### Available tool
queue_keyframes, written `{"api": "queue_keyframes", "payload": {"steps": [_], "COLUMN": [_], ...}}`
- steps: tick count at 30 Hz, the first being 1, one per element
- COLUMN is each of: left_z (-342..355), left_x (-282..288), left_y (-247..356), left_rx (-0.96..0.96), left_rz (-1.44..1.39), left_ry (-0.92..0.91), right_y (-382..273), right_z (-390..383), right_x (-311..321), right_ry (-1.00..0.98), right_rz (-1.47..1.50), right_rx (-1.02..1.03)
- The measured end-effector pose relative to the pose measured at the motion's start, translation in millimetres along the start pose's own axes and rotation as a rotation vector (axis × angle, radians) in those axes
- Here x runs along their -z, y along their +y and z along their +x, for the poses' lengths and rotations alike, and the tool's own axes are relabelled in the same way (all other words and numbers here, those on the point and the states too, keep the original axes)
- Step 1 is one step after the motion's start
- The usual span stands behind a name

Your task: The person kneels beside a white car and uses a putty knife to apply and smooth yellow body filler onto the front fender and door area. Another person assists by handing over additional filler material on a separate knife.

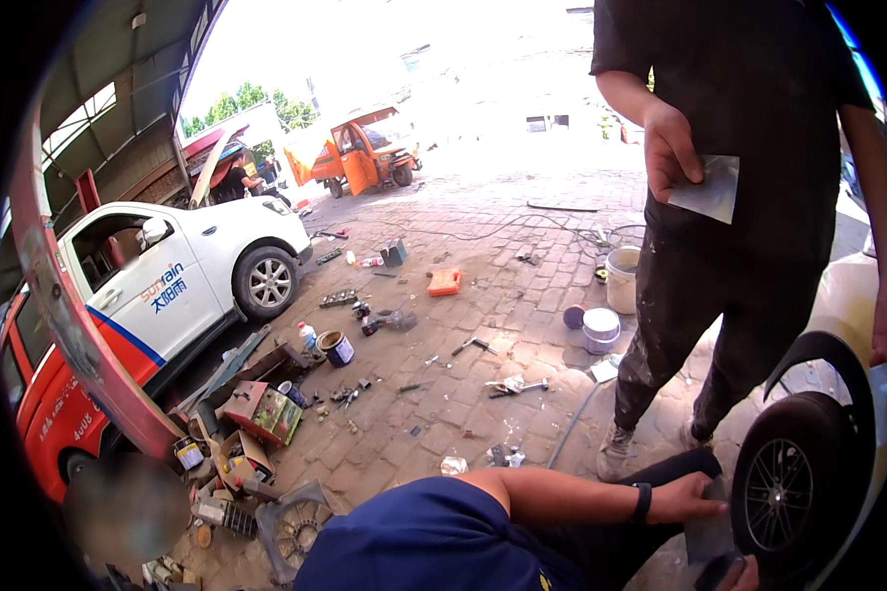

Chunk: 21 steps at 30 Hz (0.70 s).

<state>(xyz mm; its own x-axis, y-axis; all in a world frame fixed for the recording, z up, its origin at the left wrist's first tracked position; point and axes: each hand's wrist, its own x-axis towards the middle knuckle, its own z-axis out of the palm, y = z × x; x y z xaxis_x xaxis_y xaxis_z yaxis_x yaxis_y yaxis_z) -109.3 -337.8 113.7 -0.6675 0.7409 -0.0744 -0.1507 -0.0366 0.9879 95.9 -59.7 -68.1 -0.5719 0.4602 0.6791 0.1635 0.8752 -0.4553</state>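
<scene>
My left hand (688,497), with a black band at the wrist, reaches right across my dark-trousered leg. Its fingers are closed on the upper part of a thin grey sheet (709,537), which hangs down beside the car wheel (786,488). Only part of my right hand (745,574) shows at the lower edge, below the sheet. Its fingers are bent against a small dark thing (717,571) whose kind I cannot make out. A person in dark clothes (734,256) stands in front of me, pinching a shiny square sheet (712,187) in one hand.
A light-coloured car (838,310) stands close at the right. Buckets (622,281) are beside the person's legs. Tools, an orange case (444,282) and a paint can (335,348) lie across the brick paving. Left are a white-and-red pickup (168,266), a post (79,325) and piled boxes.
</scene>
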Motion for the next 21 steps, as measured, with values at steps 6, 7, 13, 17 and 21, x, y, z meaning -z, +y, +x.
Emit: {"api": "queue_keyframes", "payload": {"steps": [6,7,13,17,21], "left_z": [-11,-7,41,50,50], "left_x": [8,8,-1,7,-20], "left_y": [-6,-19,9,-2,-40], "left_rx": [-0.156,-0.069,-0.04,-0.061,-0.041], "left_rz": [0.154,0.365,0.08,-0.107,-0.072], "left_ry": [-0.276,-0.349,0.305,0.112,0.02], "right_y": [-25,-80,-113,-125,-101], "right_z": [17,38,67,71,61], "right_x": [-2,22,66,76,76], "right_ry": [0.107,0.085,-0.503,-0.302,-0.014], "right_rz": [-0.157,-0.185,0.101,0.537,0.854], "right_rx": [-0.426,-0.474,-0.078,-0.515,-0.696]}}
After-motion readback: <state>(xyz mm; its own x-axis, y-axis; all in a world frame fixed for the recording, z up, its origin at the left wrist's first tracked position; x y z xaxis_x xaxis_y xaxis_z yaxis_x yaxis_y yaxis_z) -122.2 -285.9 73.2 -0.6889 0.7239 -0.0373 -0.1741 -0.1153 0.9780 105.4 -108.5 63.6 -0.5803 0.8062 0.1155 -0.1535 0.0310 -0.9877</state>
